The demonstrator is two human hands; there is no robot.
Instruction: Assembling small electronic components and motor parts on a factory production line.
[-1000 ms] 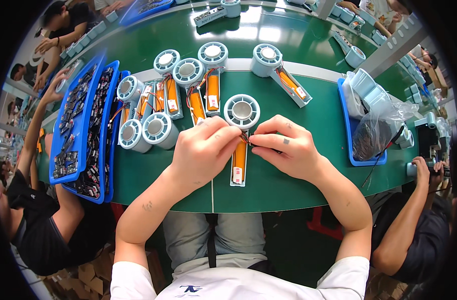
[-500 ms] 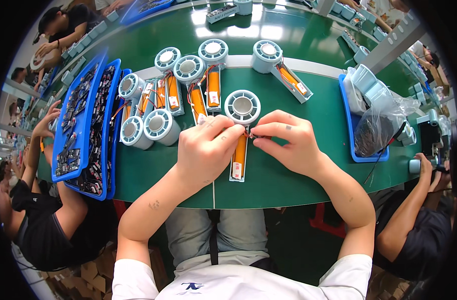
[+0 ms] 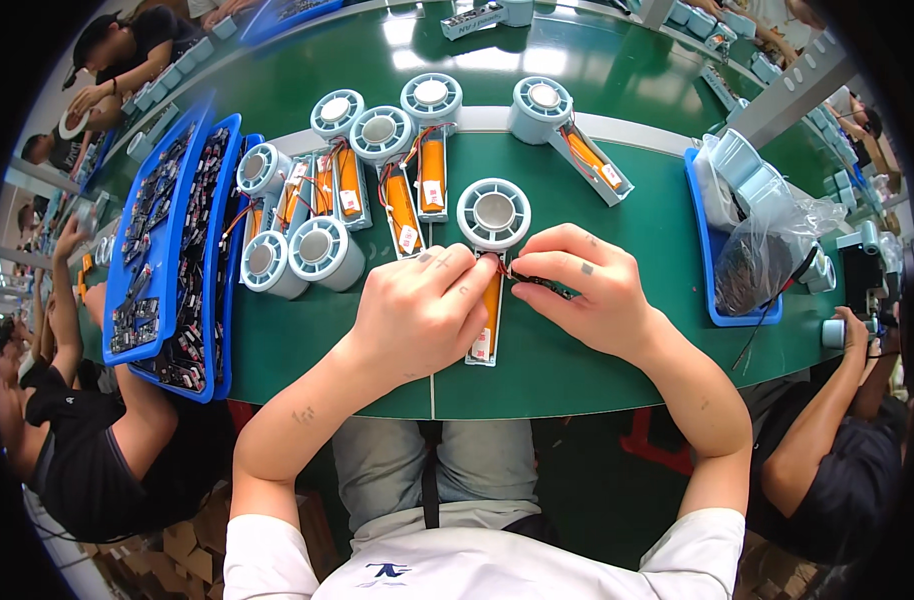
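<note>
A light-blue handheld fan body point(image 3: 494, 212) lies in front of me, its round head away from me and its open handle toward me. An orange battery point(image 3: 491, 310) with a white label sits in that handle. My left hand point(image 3: 412, 305) is closed at the neck of the fan, thumb and forefinger pinching thin red and dark wires point(image 3: 503, 268). Close on its right, my right hand point(image 3: 592, 285) grips a small dark circuit board point(image 3: 549, 286) between thumb and fingers, next to the wires. The fingertips partly hide the wire ends.
Several similar fan bodies point(image 3: 380, 135) stand at the back left, another point(image 3: 542, 108) at the back right. Stacked blue trays point(image 3: 220, 345) of circuit boards are on the left. A blue bin point(image 3: 722, 318) with blue parts and a plastic bag stands right. Co-workers sit on both sides.
The dark circuit board now shows between my right thumb and fingers, where wires were pinched before. My left hand stays at the fan's neck. The whole view has shifted slightly.
</note>
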